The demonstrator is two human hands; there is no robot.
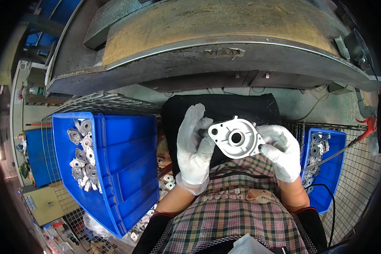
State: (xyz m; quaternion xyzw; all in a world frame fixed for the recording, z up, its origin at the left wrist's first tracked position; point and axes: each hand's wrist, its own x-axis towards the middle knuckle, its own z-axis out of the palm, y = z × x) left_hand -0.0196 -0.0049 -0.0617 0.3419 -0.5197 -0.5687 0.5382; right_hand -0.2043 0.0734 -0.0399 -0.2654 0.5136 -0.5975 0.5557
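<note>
Both my hands wear white gloves, with dark smudges on some fingertips. In front of my chest they hold a silvery cast metal housing point(233, 139) between them. It has a round body, a dark central bore, raised ribs and a holed ear at either end. My left hand point(194, 146) is at the left ear, its thumb close against the edge while other fingers point upward; its exact grip is partly hidden. With thumb and bent fingers, my right hand point(280, 148) pinches the right ear. The open side with the ribs faces up toward me.
On the left a tilted blue bin point(129, 152) holds several similar castings point(84, 156). Another blue bin point(332, 169) with parts stands at the right, beside a red-handled air gun point(364, 131). A metal-edged workbench point(216, 46) spans the far side. Wire mesh point(364, 178) surrounds the bins.
</note>
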